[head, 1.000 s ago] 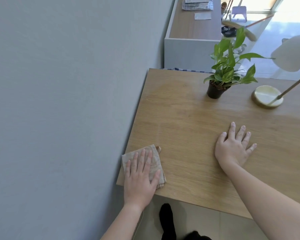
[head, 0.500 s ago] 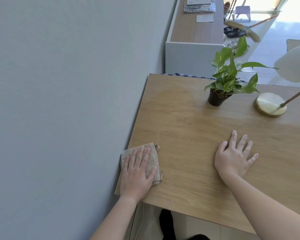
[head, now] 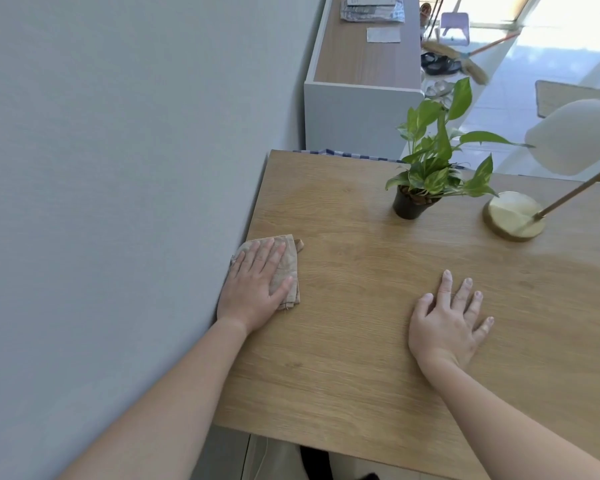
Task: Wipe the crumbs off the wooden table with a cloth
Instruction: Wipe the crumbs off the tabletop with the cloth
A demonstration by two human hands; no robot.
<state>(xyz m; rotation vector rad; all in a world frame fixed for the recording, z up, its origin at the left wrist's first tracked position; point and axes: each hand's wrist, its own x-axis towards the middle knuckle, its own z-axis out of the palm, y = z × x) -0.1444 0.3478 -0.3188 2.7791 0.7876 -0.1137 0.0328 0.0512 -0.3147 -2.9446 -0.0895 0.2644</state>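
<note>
Wood table (head: 343, 368) | right hand (head: 445, 327) flat, fingers spread, holds nothing | left hand (head: 253, 287) flat, pressing tan cloth (head: 290, 261), half hidden under it, beside wall (head: 118, 168) | crumbs too small to see | plant pot (head: 409, 206), lamp (head: 513, 216) behind, shade cut off

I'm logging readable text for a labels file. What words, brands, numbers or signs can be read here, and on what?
Print on the papers on the far cabinet: too small and blurred to read.
The white slip beside them: nothing legible.
The cloth, table, plant pot, lamp: no text at all.
</note>
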